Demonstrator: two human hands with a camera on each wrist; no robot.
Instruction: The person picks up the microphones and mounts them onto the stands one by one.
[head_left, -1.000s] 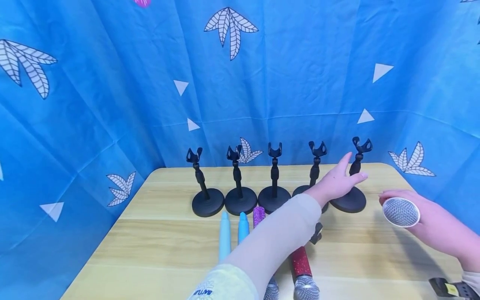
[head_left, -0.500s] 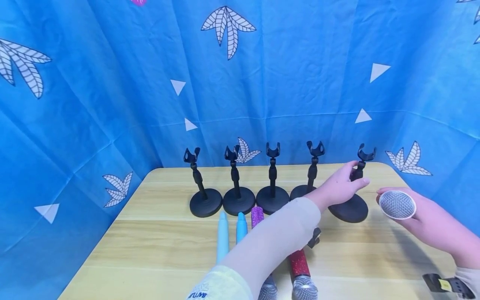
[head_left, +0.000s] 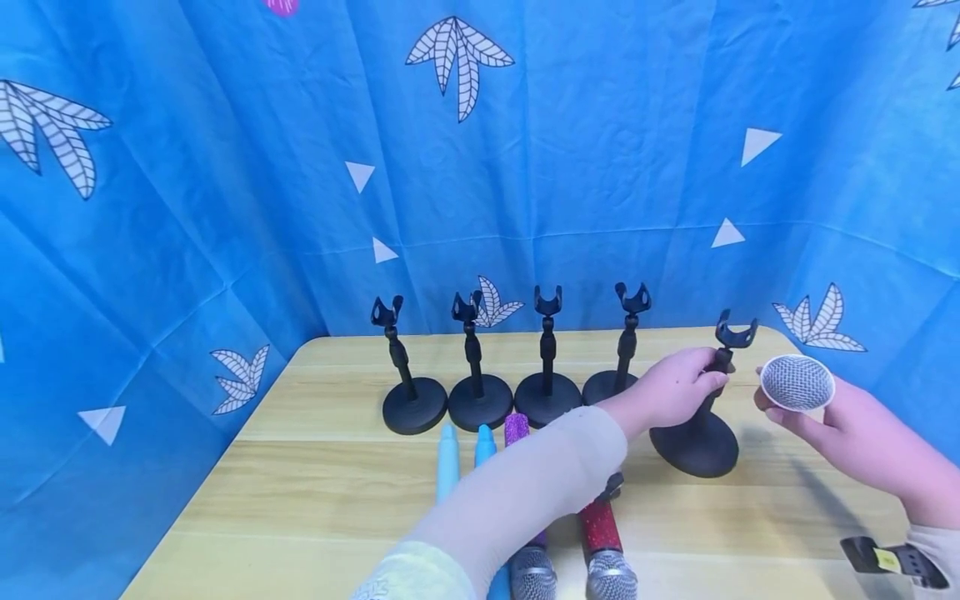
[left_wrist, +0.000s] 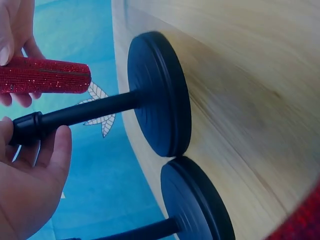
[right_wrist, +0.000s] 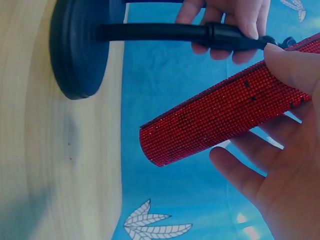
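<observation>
My left hand (head_left: 670, 388) grips the upper pole of a black desktop microphone stand (head_left: 696, 447), the rightmost of the row. Its cradle (head_left: 736, 331) stands open-topped above my fingers. In the left wrist view, thumb and fingers wrap the collar of the pole (left_wrist: 82, 111). To the right, my right hand (head_left: 862, 446) holds a microphone whose silver mesh head (head_left: 797, 383) faces the head camera. The right wrist view shows its red rhinestone handle (right_wrist: 215, 110) between thumb and fingers, close beside the gripped stand. The cradle holds nothing.
Several more black stands (head_left: 550, 400) line the back of the wooden table (head_left: 300, 500). In front lie a pale blue microphone (head_left: 447, 467), a blue one (head_left: 484, 446), a purple one (head_left: 517, 427) and a red one (head_left: 600, 527), partly under my left sleeve. A blue curtain (head_left: 615, 125) hangs behind.
My left hand has reached the rightmost stand, closed round its pole and drawn it out of the row toward me. My right hand has moved slightly up and left with the microphone.
</observation>
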